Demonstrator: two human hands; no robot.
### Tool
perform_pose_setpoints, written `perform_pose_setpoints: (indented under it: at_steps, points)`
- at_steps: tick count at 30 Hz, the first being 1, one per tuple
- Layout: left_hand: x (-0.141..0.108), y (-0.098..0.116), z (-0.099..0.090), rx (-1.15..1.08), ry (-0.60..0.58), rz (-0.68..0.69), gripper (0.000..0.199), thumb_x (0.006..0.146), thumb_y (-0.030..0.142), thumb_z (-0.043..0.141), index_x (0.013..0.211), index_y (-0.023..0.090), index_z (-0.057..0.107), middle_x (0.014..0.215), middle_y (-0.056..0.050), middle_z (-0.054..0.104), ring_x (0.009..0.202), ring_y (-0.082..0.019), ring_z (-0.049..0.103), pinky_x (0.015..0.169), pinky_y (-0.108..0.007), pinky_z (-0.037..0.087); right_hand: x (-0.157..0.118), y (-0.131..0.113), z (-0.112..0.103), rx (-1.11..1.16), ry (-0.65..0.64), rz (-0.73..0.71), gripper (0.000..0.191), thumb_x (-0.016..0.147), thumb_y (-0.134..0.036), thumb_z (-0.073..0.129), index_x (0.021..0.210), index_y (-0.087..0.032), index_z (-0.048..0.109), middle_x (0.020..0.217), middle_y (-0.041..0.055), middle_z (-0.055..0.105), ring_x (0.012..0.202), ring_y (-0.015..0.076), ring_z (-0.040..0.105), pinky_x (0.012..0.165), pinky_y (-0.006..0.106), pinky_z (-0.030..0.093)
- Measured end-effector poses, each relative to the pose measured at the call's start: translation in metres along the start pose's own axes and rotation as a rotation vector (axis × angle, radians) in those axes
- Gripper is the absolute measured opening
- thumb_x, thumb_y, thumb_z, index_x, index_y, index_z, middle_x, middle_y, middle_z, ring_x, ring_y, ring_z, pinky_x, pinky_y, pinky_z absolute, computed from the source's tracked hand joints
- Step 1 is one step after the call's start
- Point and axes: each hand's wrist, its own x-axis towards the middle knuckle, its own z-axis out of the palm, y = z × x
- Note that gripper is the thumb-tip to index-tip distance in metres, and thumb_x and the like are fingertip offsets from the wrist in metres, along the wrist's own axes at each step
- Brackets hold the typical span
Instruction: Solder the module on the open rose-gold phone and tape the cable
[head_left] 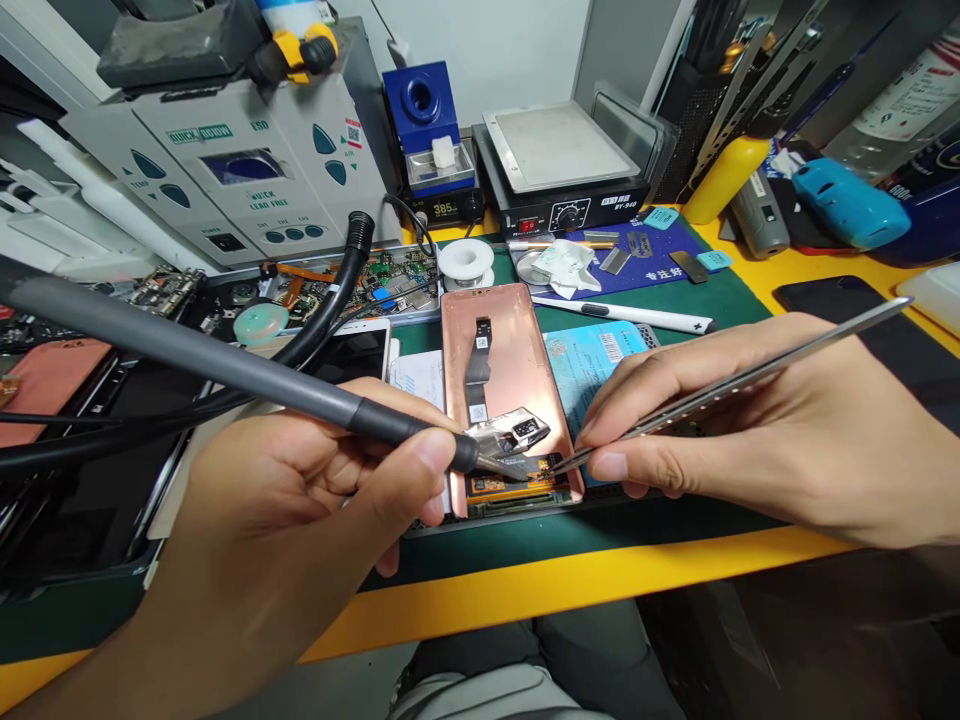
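In the middle lies a copper-coloured phone display panel (pixel 517 340), with a dark flex cable (pixel 478 372) running down its back. Near its front edge sits a black and orange flex circuit (pixel 499 483), and a peeled silver foil flap (pixel 491 432) stands just behind it. My left hand (pixel 300 500) grips a soldering iron (pixel 292 395), whose bent tip is at the flex circuit. From the other side, my right hand (pixel 750 440) pinches metal tweezers (pixel 720 385); their points meet the same small area beside the iron's tip. Whether either tip touches a part is too small to tell.
A hot-air station (pixel 247 170) stands back left, its black hose (pixel 330 310) crossing forward. Behind are a soldering station (pixel 444 205), a heating plate (pixel 562 150) and a solder spool (pixel 466 262). A white pen-like tool (pixel 637 317) and a blue card (pixel 592 355) lie right.
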Motion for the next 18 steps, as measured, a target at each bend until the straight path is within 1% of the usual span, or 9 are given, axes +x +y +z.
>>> perform_pose_setpoints:
  at_steps: [1,4,9,14,18]
  points:
    - [0.0002,0.0002,0.0008,-0.001,0.0,-0.003,0.04,0.098,0.057,0.067,0.076,0.027,0.08,0.07,-0.001,0.076,0.056,-0.019,0.072,0.039,-0.022,0.058,0.0,0.0002,-0.0001,0.005,0.005,-0.022,0.013,0.072,-0.022,0.102,0.08,-0.027,0.093,0.075,0.0027,0.086,0.063,0.021,0.082,0.052,0.021,0.065]
    - [0.0003,0.0003,0.0021,0.009,0.016,-0.017,0.04,0.098,0.056,0.067,0.075,0.027,0.079,0.071,0.0,0.076,0.056,-0.019,0.073,0.039,-0.022,0.057,0.0003,-0.0012,-0.0003,-0.01,0.002,0.007,0.017,0.07,-0.02,0.104,0.081,-0.027,0.093,0.076,0.0029,0.086,0.066,0.0214,0.083,0.054,0.02,0.065]
    - [0.0019,-0.0013,0.0006,0.009,-0.019,0.028,0.039,0.098,0.058,0.067,0.074,0.029,0.079,0.071,0.001,0.076,0.054,-0.019,0.073,0.037,-0.022,0.056,0.0014,-0.0037,0.0012,-0.018,-0.003,0.011,0.017,0.069,-0.02,0.104,0.082,-0.026,0.093,0.078,0.0027,0.087,0.066,0.021,0.083,0.055,0.02,0.066]
    - [0.0026,-0.0039,0.0004,-0.001,-0.007,-0.012,0.041,0.098,0.063,0.067,0.075,0.03,0.079,0.072,0.002,0.076,0.058,-0.021,0.075,0.038,-0.023,0.057,0.0026,0.0,0.0038,-0.017,0.019,-0.044,0.017,0.068,-0.019,0.104,0.079,-0.024,0.093,0.077,0.0037,0.087,0.065,0.0213,0.083,0.052,0.017,0.065]
    - [0.0012,-0.0056,0.0009,-0.008,-0.001,-0.008,0.041,0.098,0.063,0.066,0.077,0.031,0.079,0.071,0.003,0.075,0.057,-0.02,0.073,0.038,-0.024,0.057,0.0027,0.0004,0.0028,-0.074,0.023,-0.102,0.011,0.073,-0.019,0.1,0.08,-0.023,0.093,0.075,0.0034,0.086,0.061,0.0195,0.082,0.05,0.016,0.064]
